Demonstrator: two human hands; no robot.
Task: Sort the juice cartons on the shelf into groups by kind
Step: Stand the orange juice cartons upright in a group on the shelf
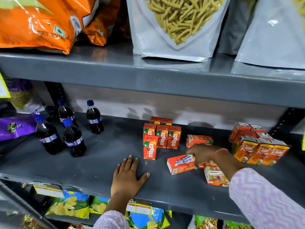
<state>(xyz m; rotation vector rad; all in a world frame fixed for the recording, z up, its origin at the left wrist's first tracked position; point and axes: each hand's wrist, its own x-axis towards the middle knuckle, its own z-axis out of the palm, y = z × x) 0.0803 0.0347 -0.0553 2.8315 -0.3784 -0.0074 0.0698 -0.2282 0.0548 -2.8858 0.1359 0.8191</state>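
Note:
On the grey middle shelf (92, 164) a cluster of upright orange Maaza cartons (162, 136) stands at the centre. A group of upright Real cartons (259, 146) stands at the right. My right hand (203, 153) is closed on the end of a Maaza carton (180, 164) lying tilted on the shelf. Another carton (199, 140) lies on its side behind that hand. A further carton (214, 176) lies flat under my right forearm. My left hand (128, 177) rests palm down on the shelf, fingers spread, holding nothing.
Several dark cola bottles (72, 129) with blue caps stand at the shelf's left, beside a purple snack bag (14, 126). Orange chip bags (41, 22) and white snack pouches (178, 28) fill the shelf above. Yellow and blue chip packets (71, 205) sit on the shelf below.

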